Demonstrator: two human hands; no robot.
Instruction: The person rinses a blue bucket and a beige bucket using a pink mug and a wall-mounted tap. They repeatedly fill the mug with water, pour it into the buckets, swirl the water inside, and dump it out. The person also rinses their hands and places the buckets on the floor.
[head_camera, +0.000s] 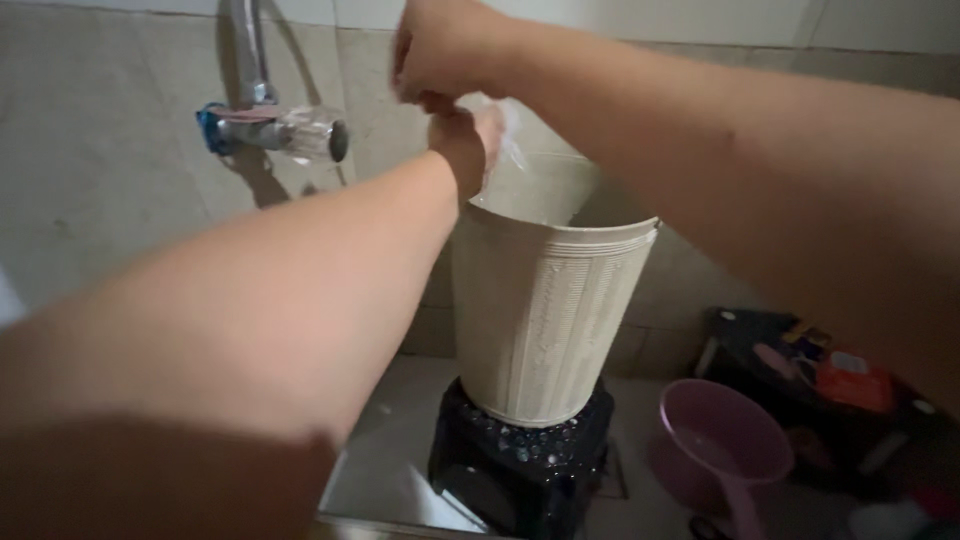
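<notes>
A clear plastic bag (508, 150) is pinched by both hands, left hand (463, 140) and right hand (440, 50), above a cream ribbed bin (545, 320); what seems an orange packet (850, 380) lies at 4 o'clock.

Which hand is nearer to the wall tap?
Left. The left hand grips the clear plastic bag just right of the tap; the right hand is higher, also on the bag.

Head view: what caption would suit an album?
Both hands hold clear plastic above a cream ribbed bin beside a tap.
</notes>
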